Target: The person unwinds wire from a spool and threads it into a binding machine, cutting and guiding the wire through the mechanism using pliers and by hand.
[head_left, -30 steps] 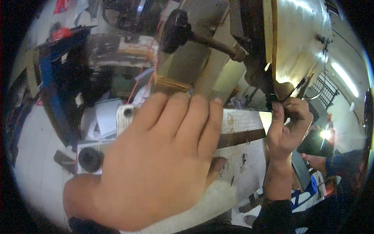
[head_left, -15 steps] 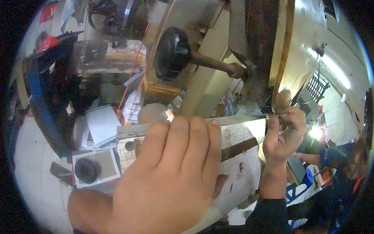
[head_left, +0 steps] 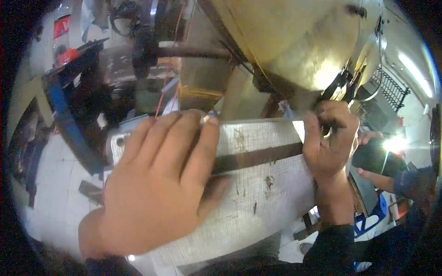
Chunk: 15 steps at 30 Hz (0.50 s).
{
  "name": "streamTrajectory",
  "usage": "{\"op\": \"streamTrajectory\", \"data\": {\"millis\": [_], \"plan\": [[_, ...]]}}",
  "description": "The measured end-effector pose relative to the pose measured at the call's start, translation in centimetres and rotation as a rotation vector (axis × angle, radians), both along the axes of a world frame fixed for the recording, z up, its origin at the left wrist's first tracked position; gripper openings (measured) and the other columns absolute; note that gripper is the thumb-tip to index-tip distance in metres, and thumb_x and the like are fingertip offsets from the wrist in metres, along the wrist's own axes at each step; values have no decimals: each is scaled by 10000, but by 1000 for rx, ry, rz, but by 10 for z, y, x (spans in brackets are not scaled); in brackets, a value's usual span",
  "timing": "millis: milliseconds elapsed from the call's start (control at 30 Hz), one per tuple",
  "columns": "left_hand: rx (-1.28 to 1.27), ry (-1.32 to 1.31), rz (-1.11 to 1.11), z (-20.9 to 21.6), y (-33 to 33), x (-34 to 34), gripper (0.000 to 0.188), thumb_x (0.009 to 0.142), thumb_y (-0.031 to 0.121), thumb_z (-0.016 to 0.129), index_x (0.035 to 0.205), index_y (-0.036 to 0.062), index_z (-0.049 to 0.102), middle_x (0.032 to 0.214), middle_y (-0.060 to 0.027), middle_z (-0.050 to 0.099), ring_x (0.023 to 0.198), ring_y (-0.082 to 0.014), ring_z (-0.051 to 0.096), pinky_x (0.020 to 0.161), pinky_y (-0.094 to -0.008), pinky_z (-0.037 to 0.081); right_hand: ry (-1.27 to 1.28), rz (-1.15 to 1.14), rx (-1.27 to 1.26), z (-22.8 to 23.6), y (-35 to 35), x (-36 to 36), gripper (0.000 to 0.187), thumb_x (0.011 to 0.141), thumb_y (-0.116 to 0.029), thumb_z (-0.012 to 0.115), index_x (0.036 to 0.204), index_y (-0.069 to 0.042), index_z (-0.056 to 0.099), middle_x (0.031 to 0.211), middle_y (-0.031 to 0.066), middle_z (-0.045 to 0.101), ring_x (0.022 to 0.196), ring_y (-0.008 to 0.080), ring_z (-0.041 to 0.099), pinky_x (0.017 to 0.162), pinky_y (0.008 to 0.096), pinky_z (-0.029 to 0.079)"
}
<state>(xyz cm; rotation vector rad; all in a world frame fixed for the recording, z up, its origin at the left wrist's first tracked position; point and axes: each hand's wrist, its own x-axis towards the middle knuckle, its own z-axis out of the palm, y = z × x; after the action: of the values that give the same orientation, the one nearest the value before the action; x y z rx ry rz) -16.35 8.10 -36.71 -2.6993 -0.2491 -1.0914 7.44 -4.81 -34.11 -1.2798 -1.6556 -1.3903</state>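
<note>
My left hand lies palm down, fingers stretched out and slightly apart, on a whitish block-like piece with a finely lined, stained face and a dark brown strip across it. A small round hole shows near its left end. At the right end of that piece, my right hand is closed, its fingers curled near the edge. What they hold is hidden. Just above the right hand is a dark, jaw-like metal part, partly covered by the fingers.
A large yellowish curved panel rises beyond the block. Upper left, a blurred dark-headed thing on a rod hangs over cluttered dark equipment. Another person's hand and sleeve are at right, near a bright lamp. Pale floor tiles show lower left.
My view has shifted. The left hand lies farther left, showing more of the block's face. The dark-headed thing appears farther left and blurred, and the yellowish panel fills more of the top.
</note>
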Motion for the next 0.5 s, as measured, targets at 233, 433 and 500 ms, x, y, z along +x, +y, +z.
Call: {"op": "streamTrajectory", "data": {"millis": [233,433,500], "plan": [[281,-44,129,13,-22,20,724,692,199,717,1382,171,499,1032,-64,616,931,-269,587,774,-387,464,108,89,98,-1,8,-4,261,812,-138,767,935,-51,553,749,83,625,572,247,644,516,336,509],[278,13,201,13,-31,28,719,749,244,692,1424,216,445,1040,-59,622,954,-268,596,790,-402,467,268,30,-31,-2,-12,-18,231,836,-115,742,981,-39,579,780,74,632,699,138,594,656,282,486],[235,-16,178,10,-26,29,702,784,245,674,1437,186,422,1137,-68,631,973,-290,606,792,-412,474,318,-27,-121,-6,-39,-21,249,816,-124,754,978,-45,582,767,80,635,699,160,609,655,307,493]]}}
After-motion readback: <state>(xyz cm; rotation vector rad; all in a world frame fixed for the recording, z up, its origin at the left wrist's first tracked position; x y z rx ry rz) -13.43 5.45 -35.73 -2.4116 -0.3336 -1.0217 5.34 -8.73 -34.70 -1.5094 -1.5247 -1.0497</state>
